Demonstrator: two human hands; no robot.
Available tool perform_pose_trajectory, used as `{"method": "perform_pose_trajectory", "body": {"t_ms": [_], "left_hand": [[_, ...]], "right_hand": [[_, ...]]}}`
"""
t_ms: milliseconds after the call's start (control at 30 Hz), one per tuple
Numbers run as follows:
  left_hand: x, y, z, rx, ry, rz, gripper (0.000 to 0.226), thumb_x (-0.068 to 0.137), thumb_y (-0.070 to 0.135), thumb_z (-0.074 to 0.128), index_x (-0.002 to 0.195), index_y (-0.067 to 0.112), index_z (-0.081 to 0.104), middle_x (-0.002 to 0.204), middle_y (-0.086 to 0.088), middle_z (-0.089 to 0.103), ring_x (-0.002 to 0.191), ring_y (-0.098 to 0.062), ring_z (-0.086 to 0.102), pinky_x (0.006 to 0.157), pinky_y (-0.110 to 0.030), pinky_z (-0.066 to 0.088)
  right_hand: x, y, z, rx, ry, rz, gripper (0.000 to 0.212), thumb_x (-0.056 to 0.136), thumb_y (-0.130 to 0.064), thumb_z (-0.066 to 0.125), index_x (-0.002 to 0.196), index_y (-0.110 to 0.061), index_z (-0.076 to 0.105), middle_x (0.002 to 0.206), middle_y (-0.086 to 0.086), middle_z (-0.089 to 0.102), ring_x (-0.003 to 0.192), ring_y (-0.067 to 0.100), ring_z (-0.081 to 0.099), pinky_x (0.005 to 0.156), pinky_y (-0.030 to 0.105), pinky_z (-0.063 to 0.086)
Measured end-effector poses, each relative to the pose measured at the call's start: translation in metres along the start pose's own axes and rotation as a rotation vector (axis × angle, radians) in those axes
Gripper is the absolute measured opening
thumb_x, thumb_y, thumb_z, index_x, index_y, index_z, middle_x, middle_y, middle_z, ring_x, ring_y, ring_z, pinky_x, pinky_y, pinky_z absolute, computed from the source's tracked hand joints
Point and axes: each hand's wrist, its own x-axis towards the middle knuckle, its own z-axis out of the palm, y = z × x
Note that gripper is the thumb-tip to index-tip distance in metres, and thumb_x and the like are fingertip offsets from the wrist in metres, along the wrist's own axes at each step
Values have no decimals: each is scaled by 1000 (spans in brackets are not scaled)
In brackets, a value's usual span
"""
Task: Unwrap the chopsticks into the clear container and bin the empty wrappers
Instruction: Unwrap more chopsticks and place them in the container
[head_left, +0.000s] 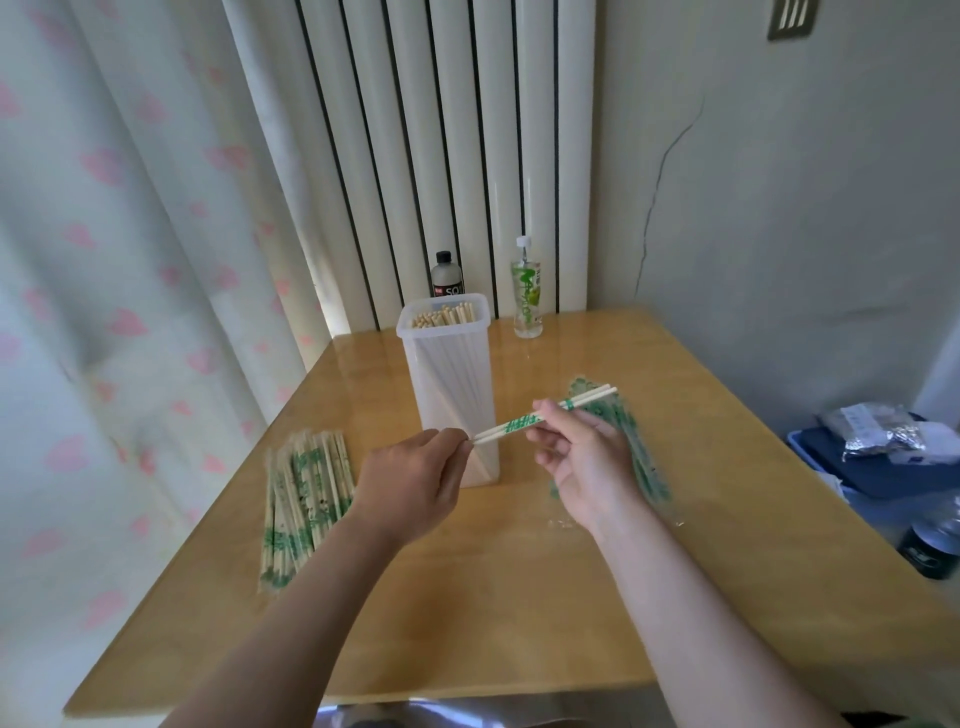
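Hanging down the left of the frame is a pale curtain (104, 260) with pink shapes; just right of it, at the left edge of the wooden table (493, 597), lies a pile (304, 499) of wrapped chopsticks with green print, fanned roughly lengthwise toward the camera; the left hand (410, 483) comes in from the lower middle, its lower edge over the pile's right side, thumb and fingertips pinching the near, left end of a pair (540, 415); behind that hand, at the centre, a tall clear container (447, 374) stands upright, with bare sticks (444, 315) leaning inside and their tips showing at the open top; beyond it a black bottle (448, 275) stands at the table's far edge against a white radiator (415, 130); the pair slants up to the right in the air before the container, green print round its middle, and how far its wrapper is off cannot be told; the right hand (587, 462), apart from the left, curls its fingers round the pair's middle from below; under and beside that hand a heap of empty clear wrappers (623, 441) with green print lies on the table; above it, at the far edge, stands a green bottle (527, 291) with a white cap; at the right edge of the frame, off the table and lower, sits a blue box (857, 467) with crumpled silver bags (883, 436) on top, and a dark can (932, 545) below it.
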Motion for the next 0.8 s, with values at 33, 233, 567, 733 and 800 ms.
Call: {"method": "perform_pose_trajectory", "body": {"t_ms": [33, 233, 567, 733, 800], "left_hand": [[-1, -1, 0, 5, -2, 15, 31, 103, 34, 40, 90, 21, 65, 63, 7, 54, 49, -17, 49, 35, -33, 39], [4, 5, 3, 105, -230, -149, 38, 102, 44, 26, 102, 24, 59, 79, 6, 61, 68, -22, 61, 53, -32, 46], [20, 35, 2, -2, -375, -180, 27, 103, 42, 32, 117, 31, 53, 93, 6, 68, 87, -24, 64, 67, -35, 47], [18, 23, -1, 96, -316, -84, 44, 101, 58, 22, 110, 33, 57, 79, 8, 65, 71, -18, 63, 61, -30, 49], [15, 15, -3, 128, -297, -64, 55, 96, 61, 13, 106, 33, 59, 73, 10, 64, 64, -16, 62, 57, -30, 49]], "right_hand": [[0, -1, -1, 4, 10, -3, 9, 91, -5, 70, 96, 0, 75, 81, 10, 72, 70, 18, 67, 61, 29, 45], [-8, 14, 5, 23, 31, 47, 9, 92, -7, 71, 96, 0, 73, 73, 8, 69, 66, 19, 65, 58, 29, 44], [-6, 16, 1, -30, 105, 15, 18, 98, -18, 66, 96, -3, 77, 72, 5, 66, 63, 18, 60, 53, 30, 41], [-8, 11, -7, 33, 144, -9, 19, 99, -17, 65, 100, -1, 75, 72, 5, 67, 64, 20, 62, 56, 31, 43], [-8, 4, -11, 114, 200, -5, 18, 100, -17, 64, 99, -1, 72, 74, 7, 67, 64, 21, 63, 57, 32, 46]]}}
